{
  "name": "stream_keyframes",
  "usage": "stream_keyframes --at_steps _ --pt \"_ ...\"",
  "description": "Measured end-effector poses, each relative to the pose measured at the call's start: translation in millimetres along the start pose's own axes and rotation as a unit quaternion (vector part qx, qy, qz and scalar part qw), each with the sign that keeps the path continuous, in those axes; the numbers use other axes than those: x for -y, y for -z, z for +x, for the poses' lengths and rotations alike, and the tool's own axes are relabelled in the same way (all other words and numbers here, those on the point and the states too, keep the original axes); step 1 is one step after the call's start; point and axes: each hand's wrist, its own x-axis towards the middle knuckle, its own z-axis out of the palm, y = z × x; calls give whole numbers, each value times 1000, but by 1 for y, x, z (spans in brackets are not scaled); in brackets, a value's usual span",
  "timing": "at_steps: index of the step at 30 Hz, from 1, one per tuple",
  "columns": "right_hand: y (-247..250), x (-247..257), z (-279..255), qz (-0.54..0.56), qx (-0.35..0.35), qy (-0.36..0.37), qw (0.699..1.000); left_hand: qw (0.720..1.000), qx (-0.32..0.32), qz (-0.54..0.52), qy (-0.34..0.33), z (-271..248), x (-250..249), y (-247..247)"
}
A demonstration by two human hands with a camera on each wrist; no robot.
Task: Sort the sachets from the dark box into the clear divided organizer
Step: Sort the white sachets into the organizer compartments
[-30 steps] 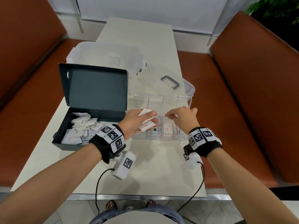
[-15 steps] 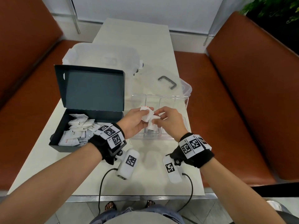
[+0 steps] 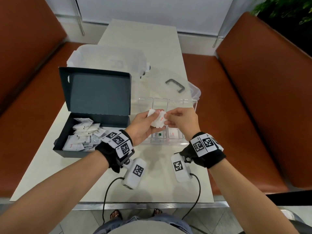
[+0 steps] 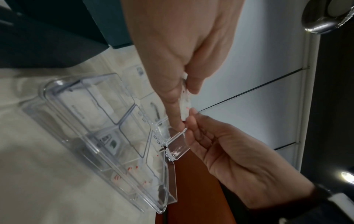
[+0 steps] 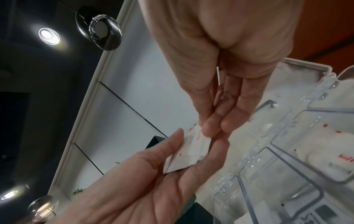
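My left hand (image 3: 143, 123) holds a small stack of white sachets with red print (image 3: 157, 119) above the near row of the clear divided organizer (image 3: 190, 103). My right hand (image 3: 181, 119) pinches the top sachet (image 5: 199, 137) of that stack between thumb and fingertips. The left wrist view shows the sachet edge (image 4: 185, 106) between both hands, over the organizer (image 4: 63, 97). Left of the hands the dark box (image 3: 70, 151) stands with its lid up, holding several white sachets (image 3: 82, 135). Some organizer compartments hold sachets (image 3: 173, 133).
A translucent plastic tub (image 3: 108, 58) lies behind the dark box, and a clear lid with a grey handle (image 3: 175, 85) behind the organizer. The table's (image 3: 70, 179) near edge is close to my wrists. Brown bench seats (image 3: 253, 92) flank both sides.
My right hand left the organizer's right compartments and came left to the sachets in my left hand, where it now pinches one. The left hand rose a little with its stack.
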Motion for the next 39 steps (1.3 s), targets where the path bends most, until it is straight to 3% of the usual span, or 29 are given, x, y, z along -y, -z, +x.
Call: stream_keyframes --at_steps 13,18,33,39 --pt "-8 1 0 -32 5 -10 999 1000 3 -24 -12 -2 4 0" --pt "-7 3 0 6 36 -40 998 999 27 -14 -16 -6 5 1" --pt "11 5 7 -37 64 22 997 998 20 -48 41 -7 -2 7" --pt "15 4 12 -41 89 10 995 997 18 -54 50 -5 0 6"
